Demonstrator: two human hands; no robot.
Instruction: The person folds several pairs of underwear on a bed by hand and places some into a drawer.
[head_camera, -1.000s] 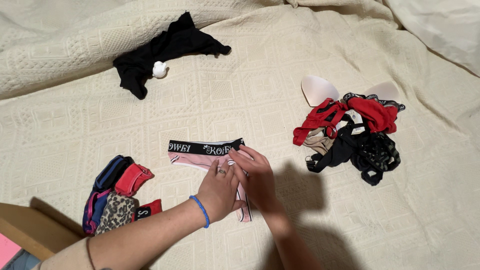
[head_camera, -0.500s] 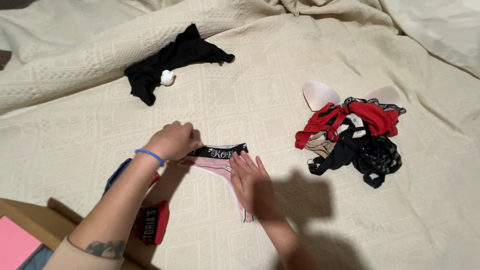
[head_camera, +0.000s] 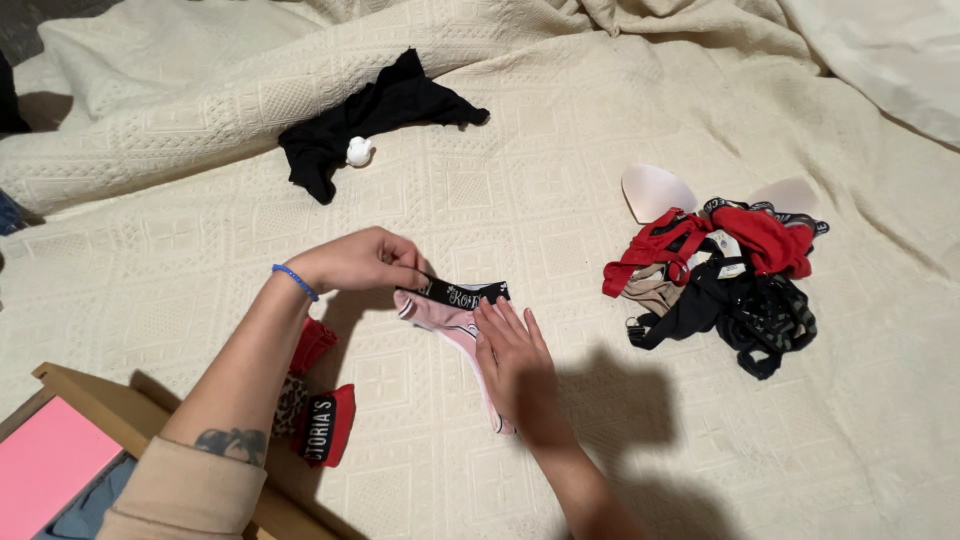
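Pinching the black waistband end of the pink underwear (head_camera: 452, 318), the left hand (head_camera: 355, 260) has its fingers drawn tight together on the fabric, at about 9 o'clock from the garment's middle. The right hand (head_camera: 510, 355) lies flat on the pink part, fingers spread narrowly and pointing toward 12 o'clock, pressing it to the cream bedspread (head_camera: 500, 190). The garment lies near the middle of the view, its narrow tail running toward 5 o'clock under the right palm. A blue wristband (head_camera: 295, 281) circles the left wrist. Under the left forearm, toward 7 o'clock, sits a stack of folded underwear (head_camera: 318, 410) in red and leopard print. At 3 o'clock, well apart, lies a pile of red and black garments (head_camera: 725, 280) with two pale bra pads (head_camera: 655, 190) just behind. A black garment (head_camera: 375, 115) with a small white object (head_camera: 359, 152) lies toward 11 o'clock. A pink box (head_camera: 50, 465) shows at the lower left corner.
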